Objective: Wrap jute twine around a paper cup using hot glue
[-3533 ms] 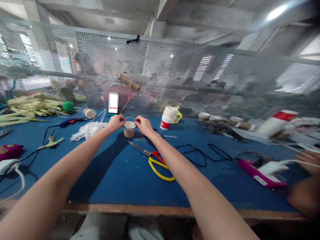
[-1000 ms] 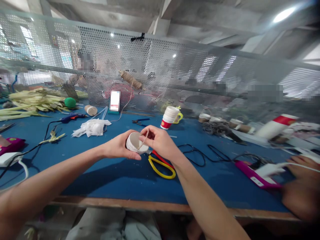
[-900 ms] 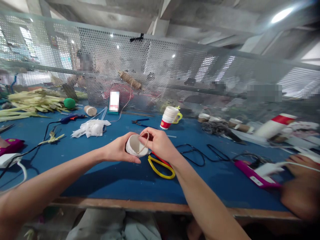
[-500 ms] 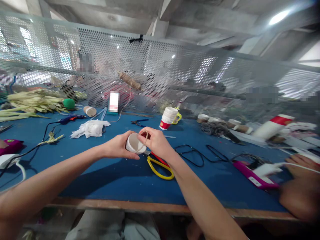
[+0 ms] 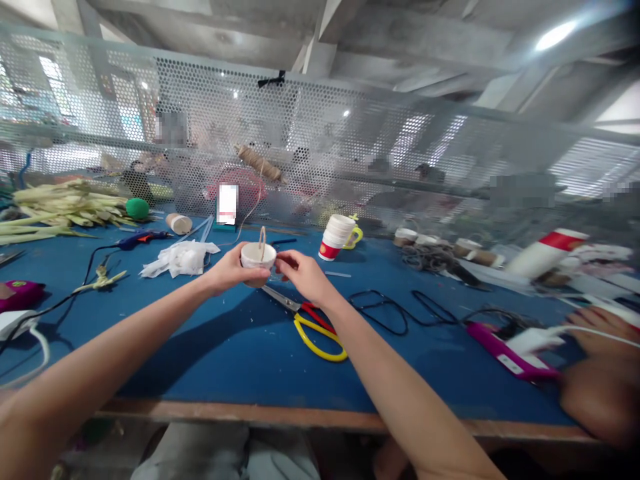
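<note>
A small white cup [image 5: 257, 257], its lower part brownish, is held above the table in my left hand [image 5: 229, 272], thumb across its front. A loop of twine [image 5: 263, 241] stands up from the cup's rim like a handle. My right hand [image 5: 303, 275] is at the cup's right side, its fingers bent and pinched together. Whether those fingertips grip the cup or something small is hidden. Below the cup, scissors [image 5: 305, 319] with red and yellow handles lie on the blue table [image 5: 225, 367].
Stacked paper cups [image 5: 336, 237] stand behind my right hand. White crumpled cloth [image 5: 183, 259], a glue gun [image 5: 143, 238] and a cardboard roll [image 5: 179, 223] lie left. Black cable [image 5: 385, 313] and a purple power strip [image 5: 510, 350] lie right, beside another person's hand [image 5: 603, 327]. A mesh screen [image 5: 310, 133] borders the back.
The cup has risen and tipped more upright, moving slightly left. My right hand has left the twine loop for the cup's right side. The scissors' blades now show.
</note>
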Demonstrator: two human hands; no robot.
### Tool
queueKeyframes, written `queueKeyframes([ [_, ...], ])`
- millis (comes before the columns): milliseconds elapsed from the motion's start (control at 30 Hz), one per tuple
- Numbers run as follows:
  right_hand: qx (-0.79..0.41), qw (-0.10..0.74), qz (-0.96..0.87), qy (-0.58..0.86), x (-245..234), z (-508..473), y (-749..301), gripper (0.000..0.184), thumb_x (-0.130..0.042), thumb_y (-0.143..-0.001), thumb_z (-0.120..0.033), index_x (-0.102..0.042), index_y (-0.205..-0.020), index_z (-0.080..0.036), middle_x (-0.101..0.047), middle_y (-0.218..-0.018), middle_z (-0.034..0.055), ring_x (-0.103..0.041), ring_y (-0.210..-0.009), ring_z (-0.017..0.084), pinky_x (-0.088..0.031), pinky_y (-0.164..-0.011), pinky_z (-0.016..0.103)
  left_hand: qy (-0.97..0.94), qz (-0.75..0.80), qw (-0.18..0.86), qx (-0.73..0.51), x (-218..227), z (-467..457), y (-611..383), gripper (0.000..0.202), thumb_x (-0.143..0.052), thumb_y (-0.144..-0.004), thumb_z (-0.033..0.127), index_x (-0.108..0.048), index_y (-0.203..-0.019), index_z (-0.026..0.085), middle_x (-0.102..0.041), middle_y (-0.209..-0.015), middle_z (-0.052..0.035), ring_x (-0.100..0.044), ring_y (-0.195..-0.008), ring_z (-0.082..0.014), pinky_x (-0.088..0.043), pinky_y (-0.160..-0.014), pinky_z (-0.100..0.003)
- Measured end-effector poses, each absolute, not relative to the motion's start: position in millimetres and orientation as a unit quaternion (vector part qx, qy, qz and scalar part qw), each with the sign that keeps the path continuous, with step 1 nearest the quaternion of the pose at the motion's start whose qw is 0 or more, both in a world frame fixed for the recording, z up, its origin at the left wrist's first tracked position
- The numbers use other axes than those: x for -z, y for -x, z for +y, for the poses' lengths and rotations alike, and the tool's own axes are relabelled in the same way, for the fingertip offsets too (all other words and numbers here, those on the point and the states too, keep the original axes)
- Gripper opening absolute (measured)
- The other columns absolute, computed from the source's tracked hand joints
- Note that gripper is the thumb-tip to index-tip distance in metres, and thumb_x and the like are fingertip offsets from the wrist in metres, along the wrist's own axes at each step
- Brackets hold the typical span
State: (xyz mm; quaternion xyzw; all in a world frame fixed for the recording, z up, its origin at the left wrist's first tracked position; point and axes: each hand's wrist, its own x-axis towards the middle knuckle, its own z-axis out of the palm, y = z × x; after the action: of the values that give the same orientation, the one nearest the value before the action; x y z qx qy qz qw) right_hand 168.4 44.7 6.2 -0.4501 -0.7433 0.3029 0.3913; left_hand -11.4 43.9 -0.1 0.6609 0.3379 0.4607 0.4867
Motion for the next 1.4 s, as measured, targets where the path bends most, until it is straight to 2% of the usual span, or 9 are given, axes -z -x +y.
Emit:
queueKeyframes([
  [167,-0.338,0.429,-0.707,0.449,-20.2,43.0,-174.1,0.015,-0.053,-0.075,-0.02,-0.058,-0.089,-0.015,-0.063,-0.085,0.0056,-0.058,-0.07,0.011,-0.048,-0.06,0.024,-0.69,0.35,0.493,-0.398,23.0,39.2,4.0,0.064,-0.076,-0.055,0.031,-0.043,-0.107,0.012,-0.06,-0.09,-0.0079,-0.059,-0.078,-0.0189,-0.048,-0.069,-0.034],
  [367,-0.342,0.419,-0.696,0.473,-17.2,30.8,-168.0,0.028,-0.052,-0.078,-0.042,-0.054,-0.07,-0.015,-0.054,-0.054,-0.0015,-0.044,-0.042,0.007,-0.036,-0.04,0.019,-0.815,0.365,0.162,-0.42,43.2,45.8,7.7,0.065,-0.076,-0.054,0.03,-0.045,-0.11,0.015,-0.053,-0.109,-0.0131,-0.05,-0.105,-0.0284,-0.04,-0.09,-0.045],
  [533,-0.352,0.389,-0.693,0.495,-10.3,25.5,-161.1,0.021,-0.053,-0.076,-0.031,-0.051,-0.061,-0.016,-0.051,-0.047,-0.0036,-0.041,-0.036,0.005,-0.034,-0.036,0.018,-0.864,0.339,0.048,-0.37,45.5,47.7,11.4,0.069,-0.074,-0.058,0.026,-0.04,-0.117,0.018,-0.051,-0.111,-0.0134,-0.05,-0.103,-0.0285,-0.042,-0.088,-0.045],
  [733,-0.358,0.484,-0.624,0.497,-18.9,26.6,-167.2,0.014,-0.056,-0.07,-0.022,-0.051,-0.058,-0.016,-0.051,-0.046,-0.0048,-0.041,-0.033,0.004,-0.031,-0.031,0.017,-0.839,0.423,0.044,-0.339,35.8,60.4,19.4,0.061,-0.075,-0.055,0.027,-0.048,-0.107,0.013,-0.057,-0.106,-0.0147,-0.052,-0.102,-0.0304,-0.04,-0.088,-0.044],
  [867,-0.414,0.59,-0.526,0.452,-26.1,29.0,-172.7,0.013,-0.058,-0.066,-0.023,-0.051,-0.058,-0.016,-0.051,-0.046,-0.0053,-0.042,-0.034,0.004,-0.03,-0.03,0.016,-0.734,0.537,0.19,-0.369,31.6,86.0,23.2,0.066,-0.076,-0.051,0.041,-0.049,-0.105,0.012,-0.062,-0.098,-0.0143,-0.057,-0.097,-0.0317,-0.043,-0.083,-0.043],
  [1000,-0.459,0.602,-0.486,0.437,-23.2,31.6,-174.5,0.013,-0.06,-0.063,-0.023,-0.051,-0.057,-0.016,-0.052,-0.046,-0.0054,-0.043,-0.034,0.004,-0.03,-0.03,0.016,-0.677,0.542,0.258,-0.425,40.1,113.2,15.3,0.066,-0.071,-0.058,0.045,-0.046,-0.109,0.013,-0.062,-0.105,-0.0125,-0.059,-0.097,-0.0243,-0.045,-0.082,-0.033],
  [1200,-0.479,0.597,-0.48,0.43,-15.8,31.0,-176.1,0.014,-0.063,-0.061,-0.025,-0.053,-0.059,-0.016,-0.053,-0.047,-0.005,-0.044,-0.035,0.005,-0.031,-0.031,0.017,-0.668,0.568,0.252,-0.41,54.5,125.6,7.9,0.072,-0.073,-0.058,0.038,-0.043,-0.115,0.007,-0.059,-0.11,-0.0183,-0.057,-0.102,-0.0269,-0.044,-0.086,-0.036],
  [1333,-0.482,0.596,-0.477,0.43,-14.6,30.0,-178.5,0.015,-0.063,-0.06,-0.026,-0.053,-0.06,-0.015,-0.053,-0.048,-0.0051,-0.044,-0.036,0.005,-0.032,-0.032,0.017,-0.682,0.589,0.201,-0.383,34.9,88.3,11.0,0.079,-0.074,-0.056,0.03,-0.039,-0.122,0.004,-0.045,-0.126,-0.0259,-0.038,-0.122,-0.0361,-0.029,-0.099,-0.047],
  [1400,-0.483,0.598,-0.476,0.427,-14.6,30.1,-179.6,0.015,-0.064,-0.06,-0.027,-0.054,-0.061,-0.016,-0.053,-0.048,-0.0052,-0.044,-0.036,0.005,-0.032,-0.032,0.017,-0.719,0.566,0.178,-0.362,22.8,45.1,12.5,0.068,-0.071,-0.059,0.032,-0.047,-0.117,0.009,-0.044,-0.129,-0.0212,-0.035,-0.125,-0.0333,-0.027,-0.103,-0.044],
])
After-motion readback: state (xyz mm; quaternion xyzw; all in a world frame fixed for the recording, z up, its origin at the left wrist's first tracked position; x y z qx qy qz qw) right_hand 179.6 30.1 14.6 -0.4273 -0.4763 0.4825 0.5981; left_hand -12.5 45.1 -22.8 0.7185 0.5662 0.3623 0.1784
